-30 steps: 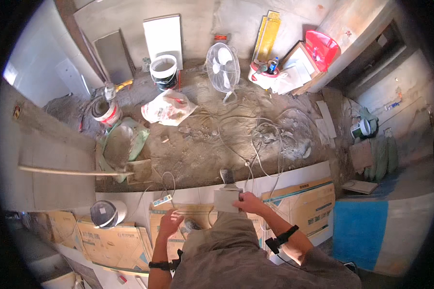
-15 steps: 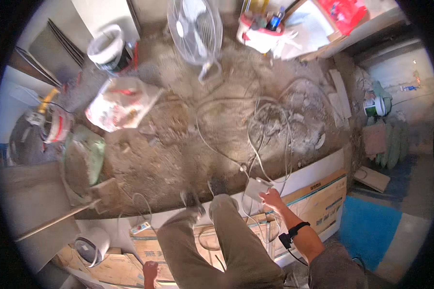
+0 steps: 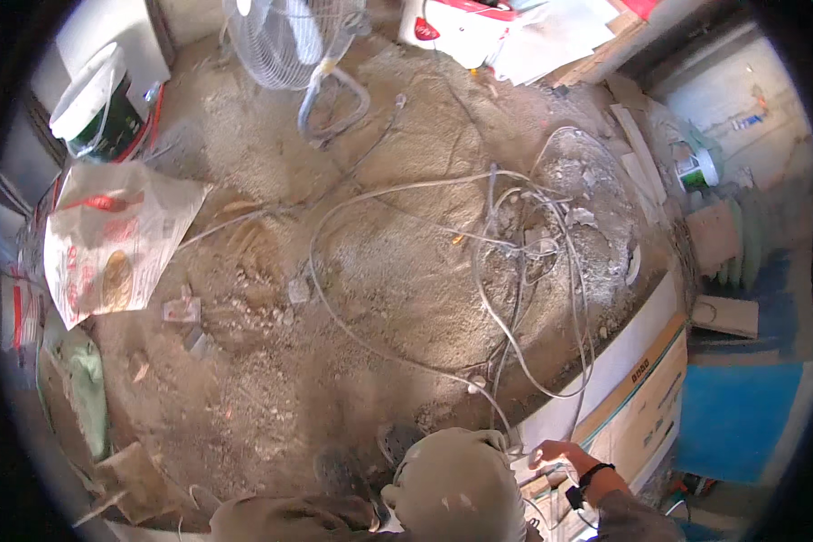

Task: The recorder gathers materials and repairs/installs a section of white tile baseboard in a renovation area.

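My right hand (image 3: 554, 456) is at the lower right beside my bent knee (image 3: 452, 488), fingers curled around something mostly hidden. It is next to the looping grey cables (image 3: 574, 352) and the edge of a white board (image 3: 646, 316) with printed cardboard (image 3: 650, 402) lying on it. My left hand is out of view. My dark shoes (image 3: 397, 444) show on the dirt floor (image 3: 271, 379) beyond the knee.
A white fan (image 3: 271, 50) stands at the top. At left are a dark-green bucket (image 3: 108, 126), a printed sack (image 3: 122, 235) and green sheeting (image 3: 86, 397). Offcuts (image 3: 637, 144), stacked green sacks (image 3: 741, 244) and a blue sheet (image 3: 732, 425) line the right.
The view has tipped down and moved over the floor, bringing the cables nearer. My legs have bent. My right hand has moved rightward and down; my left hand has left view.
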### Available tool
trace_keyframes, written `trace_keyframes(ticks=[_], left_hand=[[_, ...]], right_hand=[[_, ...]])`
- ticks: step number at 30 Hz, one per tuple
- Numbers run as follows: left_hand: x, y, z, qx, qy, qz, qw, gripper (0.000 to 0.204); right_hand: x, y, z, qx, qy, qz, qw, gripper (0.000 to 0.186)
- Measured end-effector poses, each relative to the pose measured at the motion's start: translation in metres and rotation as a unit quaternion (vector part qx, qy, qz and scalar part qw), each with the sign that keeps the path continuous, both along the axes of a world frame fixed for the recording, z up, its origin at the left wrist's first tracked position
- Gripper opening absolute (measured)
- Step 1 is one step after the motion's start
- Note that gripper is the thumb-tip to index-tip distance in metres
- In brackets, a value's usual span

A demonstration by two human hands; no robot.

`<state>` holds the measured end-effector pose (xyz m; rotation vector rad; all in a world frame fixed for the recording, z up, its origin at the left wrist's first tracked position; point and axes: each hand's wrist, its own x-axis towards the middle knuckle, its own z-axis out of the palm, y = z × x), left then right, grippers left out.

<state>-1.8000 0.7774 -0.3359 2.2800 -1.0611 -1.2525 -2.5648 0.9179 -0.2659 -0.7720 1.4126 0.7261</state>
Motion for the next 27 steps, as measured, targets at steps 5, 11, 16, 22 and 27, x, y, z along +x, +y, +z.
trace_keyframes(ticks=[5, 11, 16, 22, 27], left_hand=[[-0.009, -0.048, 0.001, -0.112, -0.109, -0.108, 0.982, 0.014], [-0.027, -0.081, 0.008, -0.248, -0.199, -0.23, 0.92, 0.014], [0.019, -0.123, 0.05, -0.059, 0.015, -0.184, 0.981, 0.029], [0.048, -0.094, 0.001, -0.02, 0.272, 0.149, 0.95, 0.01], [0.001, -0.123, 0.077, -0.163, -0.001, -0.025, 0.986, 0.013]], right_hand=[[0.013, -0.211, 0.031, -0.328, 0.047, 0.129, 0.935, 0.038], [-0.024, -0.443, 0.032, -0.794, 0.211, 0.111, 0.56, 0.024], [-0.028, -0.467, 0.037, -0.633, 0.259, 0.235, 0.691, 0.029], [-0.011, -0.473, 0.163, -0.686, 0.158, 0.158, 0.693, 0.041], [0.052, -0.486, 0.271, -0.544, 0.03, 0.031, 0.838, 0.048]])
